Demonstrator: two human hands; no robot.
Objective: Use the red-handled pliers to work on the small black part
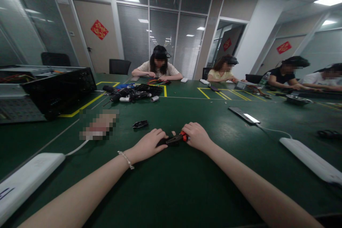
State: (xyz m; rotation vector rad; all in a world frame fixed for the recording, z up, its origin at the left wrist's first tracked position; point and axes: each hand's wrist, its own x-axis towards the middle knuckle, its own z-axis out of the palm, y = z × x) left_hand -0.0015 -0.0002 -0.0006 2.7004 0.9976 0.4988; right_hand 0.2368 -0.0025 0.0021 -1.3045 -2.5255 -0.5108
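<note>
My right hand [196, 136] is closed around the red handles of a pair of pliers [175, 138], whose dark jaws point left. The fingers of my left hand [149, 144] grip a small black part [162, 142] on the table, and the plier jaws lie against it. What kind of part it is, I cannot make out. Just beyond the jaws lies a small pale scrap [173, 133]. Another black piece [140, 124] rests on the green table up and left of my left hand. A bracelet circles my left wrist.
At the left stands an open black computer case [58, 92]. A pile of cables and tools [133, 92] lies farther back. White power banks [32, 174] flank my arms, one cabled to a phone [243, 115] at right. Several people sit across the table [213, 185].
</note>
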